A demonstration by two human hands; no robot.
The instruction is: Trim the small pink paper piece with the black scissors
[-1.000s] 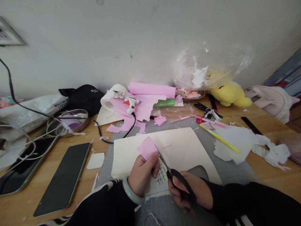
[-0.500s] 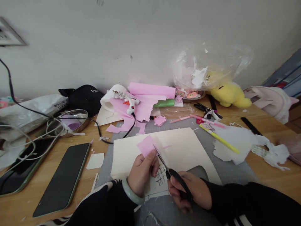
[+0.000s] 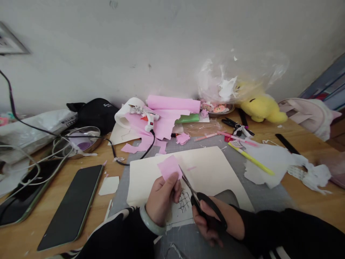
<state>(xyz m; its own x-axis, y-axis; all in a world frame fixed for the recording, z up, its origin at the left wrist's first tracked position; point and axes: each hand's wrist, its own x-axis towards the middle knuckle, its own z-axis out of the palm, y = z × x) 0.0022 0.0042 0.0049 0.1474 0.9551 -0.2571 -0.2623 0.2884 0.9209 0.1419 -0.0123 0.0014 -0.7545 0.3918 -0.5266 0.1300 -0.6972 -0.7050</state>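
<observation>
Head view, looking down on cluttered wooden desk (image 3: 309,144) w/ grey cutting mat (image 3: 258,196) in middle. Left hand (image 3: 161,199) pinching small pink paper square (image 3: 169,167) between thumb and fingertips, held up just above cream card sheet (image 3: 210,169). Right hand (image 3: 215,221) wrapped round black handles of scissors (image 3: 201,199), fingers through loops; blades slightly parted, tips touching right edge of pink square, very near left thumb.

Around: printed cut-out w/ line drawing under both hands, partly hidden. Phone (image 3: 71,205) face-down-dark at left, 2nd phone (image 3: 16,205) further left under white cables. Glue gun (image 3: 147,117) plugged in at back, lying on pink paper roll (image 3: 174,103) and offcuts. Yellow plush toy (image 3: 260,107) under clear plastic bag (image 3: 242,75) at back right. Pens, yellow marker (image 3: 252,158), torn white paper (image 3: 280,167) at right.

Risks, as judgement only: blade tips close to left thumb, so nick likely if square slips or grip shifts mid-cut. Paper thin and floppy, held by one corner area only; could fold between blades and tear rather than cut clean. Small piece easily dropped among other pink scraps, hard to find again. Glue gun resting on paper w/ cord across desk; if hot, scorch or snag poss.
</observation>
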